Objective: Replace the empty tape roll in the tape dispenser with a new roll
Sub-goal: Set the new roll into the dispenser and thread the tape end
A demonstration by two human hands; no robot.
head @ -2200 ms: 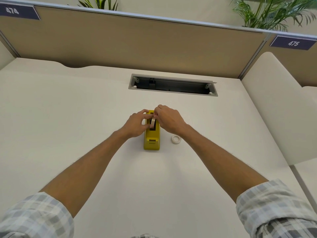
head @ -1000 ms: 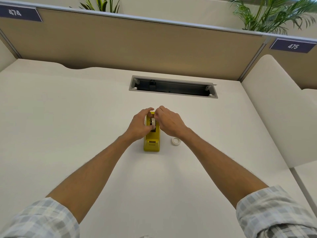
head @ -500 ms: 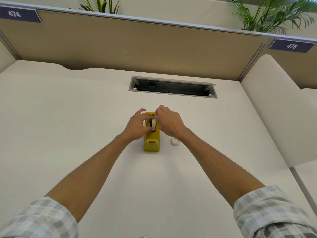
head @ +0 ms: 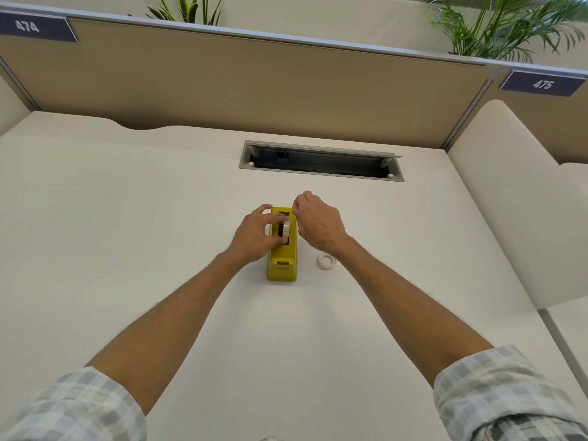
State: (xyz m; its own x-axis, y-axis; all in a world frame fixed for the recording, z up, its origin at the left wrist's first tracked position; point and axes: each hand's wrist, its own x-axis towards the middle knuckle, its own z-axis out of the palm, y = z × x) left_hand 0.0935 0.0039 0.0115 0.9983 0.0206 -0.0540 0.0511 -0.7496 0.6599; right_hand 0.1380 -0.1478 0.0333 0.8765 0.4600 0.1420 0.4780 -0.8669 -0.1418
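Under left hand (head: 254, 237), tape roll (head: 285, 232), dispenser (head: 282, 256)

Desk (head: 127, 249) with dispenser (head: 282, 265), roll (head: 325, 260)

One head-worn wide-angle camera looks forward and down over the white desk (head: 127, 218), from arm's reach above it, facing the tan partition (head: 254, 84) behind
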